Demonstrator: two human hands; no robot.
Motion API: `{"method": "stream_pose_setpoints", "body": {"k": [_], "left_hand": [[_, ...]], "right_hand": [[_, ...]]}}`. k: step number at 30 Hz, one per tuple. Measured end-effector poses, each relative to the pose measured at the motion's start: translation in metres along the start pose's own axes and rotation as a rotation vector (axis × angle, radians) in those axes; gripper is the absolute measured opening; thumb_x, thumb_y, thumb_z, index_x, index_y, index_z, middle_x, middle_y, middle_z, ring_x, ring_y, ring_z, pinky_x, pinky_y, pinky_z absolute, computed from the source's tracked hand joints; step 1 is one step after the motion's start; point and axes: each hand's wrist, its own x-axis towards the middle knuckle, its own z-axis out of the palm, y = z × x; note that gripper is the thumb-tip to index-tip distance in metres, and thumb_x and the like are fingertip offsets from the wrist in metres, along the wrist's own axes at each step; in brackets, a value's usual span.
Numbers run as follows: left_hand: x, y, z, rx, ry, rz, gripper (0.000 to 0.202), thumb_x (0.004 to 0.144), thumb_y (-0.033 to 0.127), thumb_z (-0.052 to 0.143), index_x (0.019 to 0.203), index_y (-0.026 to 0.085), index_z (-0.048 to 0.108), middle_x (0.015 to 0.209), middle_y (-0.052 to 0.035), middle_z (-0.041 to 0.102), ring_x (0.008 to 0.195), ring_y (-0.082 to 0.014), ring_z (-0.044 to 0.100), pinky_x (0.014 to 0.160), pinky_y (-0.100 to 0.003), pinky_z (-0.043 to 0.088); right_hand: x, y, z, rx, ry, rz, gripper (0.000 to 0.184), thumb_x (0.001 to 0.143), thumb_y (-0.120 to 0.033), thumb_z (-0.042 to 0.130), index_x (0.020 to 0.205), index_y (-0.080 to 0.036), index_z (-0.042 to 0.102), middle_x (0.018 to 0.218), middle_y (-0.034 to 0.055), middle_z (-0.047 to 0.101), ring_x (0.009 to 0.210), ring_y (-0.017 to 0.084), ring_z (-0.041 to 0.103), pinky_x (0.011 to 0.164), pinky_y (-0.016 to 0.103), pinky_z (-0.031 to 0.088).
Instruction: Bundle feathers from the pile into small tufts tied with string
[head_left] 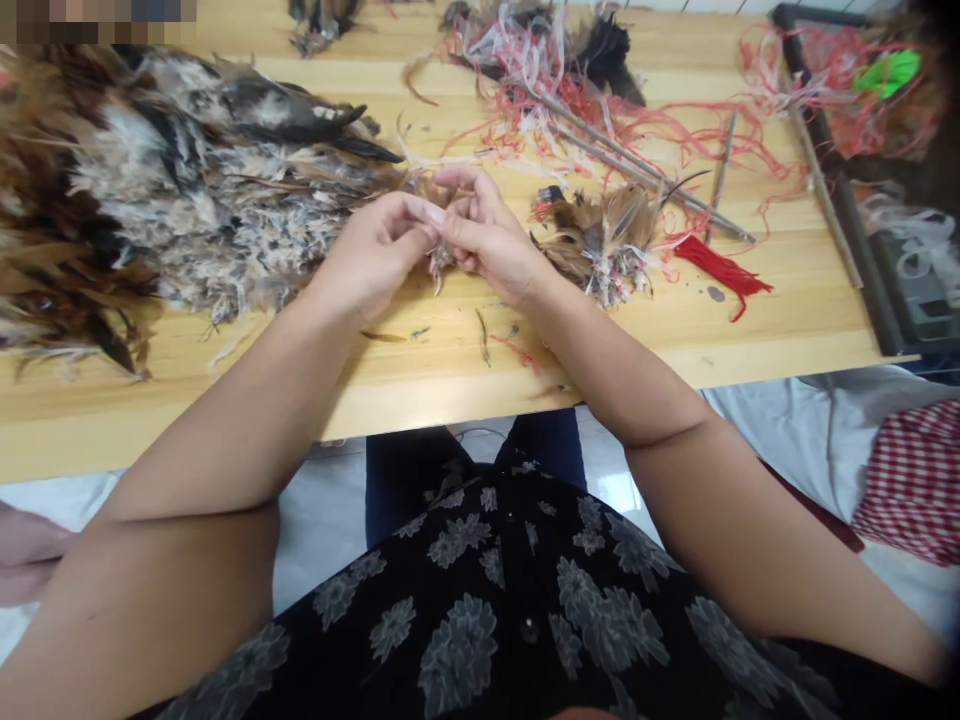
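My left hand (386, 245) and my right hand (487, 235) meet fingertip to fingertip above the wooden table. Both are closed in a pinch. Between and below the fingers shows a small feather tuft (439, 262) with pale and reddish strands; the fingers hide most of it. To the left of my left hand spreads a large heap of brown, grey and black feathers (247, 210). Just right of my right hand lies a bundle of brown feathers (611, 235), its bound end pale with red bits. A bunch of red string (720, 270) lies beside that bundle.
Pink and white strings (517, 60) tangle at the back with dark feathers. Thin sticks (637, 165) lie across the table (450, 365). At the right stands a dark-framed tray (840, 220) containing strings and a bright green bunch (889, 73). Red checked cloth (911, 480) is lower right.
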Motion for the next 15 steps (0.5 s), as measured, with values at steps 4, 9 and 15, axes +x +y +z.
{"method": "stream_pose_setpoints", "body": {"k": [4, 9, 15], "left_hand": [[0.009, -0.014, -0.020, 0.053, 0.158, 0.081, 0.054, 0.103, 0.068, 0.086, 0.120, 0.022, 0.063, 0.091, 0.0033, 0.068, 0.102, -0.0196, 0.070, 0.091, -0.041, 0.058], [0.012, 0.001, -0.045, 0.246, 0.321, 0.335, 0.056, 0.112, 0.078, 0.063, 0.136, 0.028, 0.062, 0.123, -0.0027, 0.078, 0.143, -0.0379, 0.070, 0.099, -0.062, 0.063], [-0.011, 0.075, 0.002, 0.332, 0.261, 0.288, 0.058, 0.101, 0.088, 0.064, 0.140, 0.045, 0.072, 0.132, -0.0026, 0.084, 0.150, -0.0494, 0.068, 0.099, -0.077, 0.067]], "right_hand": [[-0.014, -0.016, 0.007, -0.413, 0.165, -0.180, 0.046, 0.110, -0.048, 0.068, 0.147, -0.026, 0.050, 0.155, 0.0061, 0.066, 0.115, 0.012, 0.064, 0.095, 0.023, 0.058], [-0.020, -0.022, 0.013, -1.010, 0.140, -0.132, 0.053, 0.110, -0.012, 0.044, 0.162, -0.021, 0.054, 0.168, 0.0072, 0.061, 0.137, 0.023, 0.070, 0.118, 0.038, 0.058], [-0.011, -0.015, 0.006, -1.182, -0.096, -0.045, 0.055, 0.116, -0.025, 0.042, 0.170, -0.022, 0.050, 0.171, 0.0089, 0.064, 0.144, 0.029, 0.073, 0.118, 0.045, 0.065]]}}
